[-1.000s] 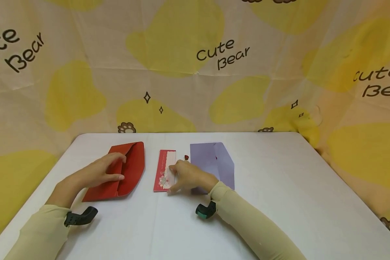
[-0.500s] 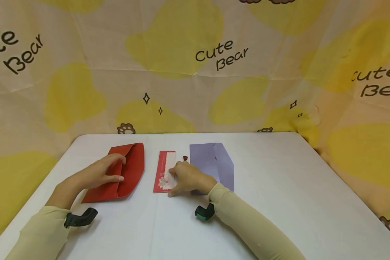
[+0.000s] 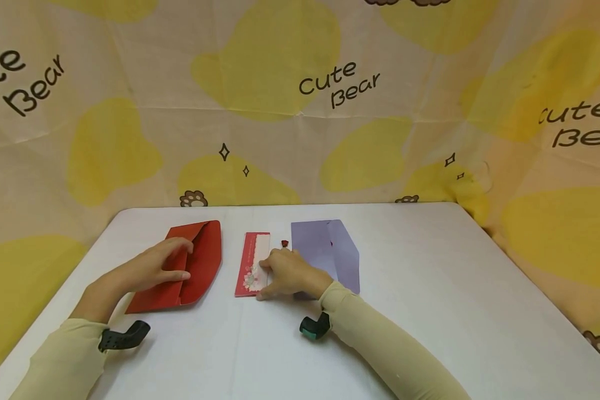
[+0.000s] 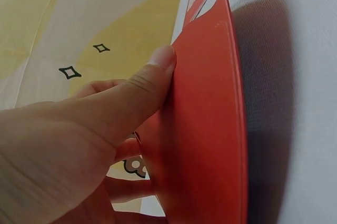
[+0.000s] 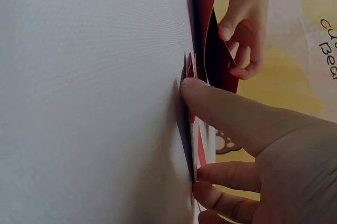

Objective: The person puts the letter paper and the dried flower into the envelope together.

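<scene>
In the head view, a red envelope lies at the left with its flap spread out to the right. My left hand grips its pocket, thumb and fingertips at the mouth; the left wrist view has the thumb against the red paper. Right of it is a red and white greeting card with a flower print. My right hand holds this card by its right side, thumb at the near corner, fingers along the edge. In the right wrist view, thumb and fingers span the card, seen edge-on.
A lavender envelope lies flap to the right, partly under my right hand. Just beyond that hand is a small dark red piece. The white table ends at a patterned cloth backdrop.
Both hands keep nearly the same place on the red envelope and the card. The head view shifts only slightly.
</scene>
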A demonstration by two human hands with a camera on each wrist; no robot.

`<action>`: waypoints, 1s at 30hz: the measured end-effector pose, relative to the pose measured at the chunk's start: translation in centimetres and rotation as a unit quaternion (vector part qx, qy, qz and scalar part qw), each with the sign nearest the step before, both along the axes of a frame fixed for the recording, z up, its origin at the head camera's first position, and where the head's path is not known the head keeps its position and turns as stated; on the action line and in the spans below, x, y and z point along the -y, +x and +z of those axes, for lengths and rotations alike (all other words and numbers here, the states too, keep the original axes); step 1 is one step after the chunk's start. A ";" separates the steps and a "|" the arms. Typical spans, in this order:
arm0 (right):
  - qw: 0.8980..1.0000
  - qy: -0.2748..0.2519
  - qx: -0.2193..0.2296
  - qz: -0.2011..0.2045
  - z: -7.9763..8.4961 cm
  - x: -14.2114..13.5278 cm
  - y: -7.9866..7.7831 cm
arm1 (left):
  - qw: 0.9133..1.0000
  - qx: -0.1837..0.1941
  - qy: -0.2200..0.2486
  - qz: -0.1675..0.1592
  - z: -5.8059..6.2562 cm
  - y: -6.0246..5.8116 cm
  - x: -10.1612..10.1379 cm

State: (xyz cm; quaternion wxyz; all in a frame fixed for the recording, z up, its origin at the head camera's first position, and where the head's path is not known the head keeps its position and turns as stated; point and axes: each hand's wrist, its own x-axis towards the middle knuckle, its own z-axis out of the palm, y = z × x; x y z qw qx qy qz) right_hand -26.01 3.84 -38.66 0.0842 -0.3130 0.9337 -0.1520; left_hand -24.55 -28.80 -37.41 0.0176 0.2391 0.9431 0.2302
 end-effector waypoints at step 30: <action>0.992 -0.084 0.091 0.033 0.9 -0.9 0.1 | 1.000 -0.004 -0.003 -0.005 0.0 0.1 0.0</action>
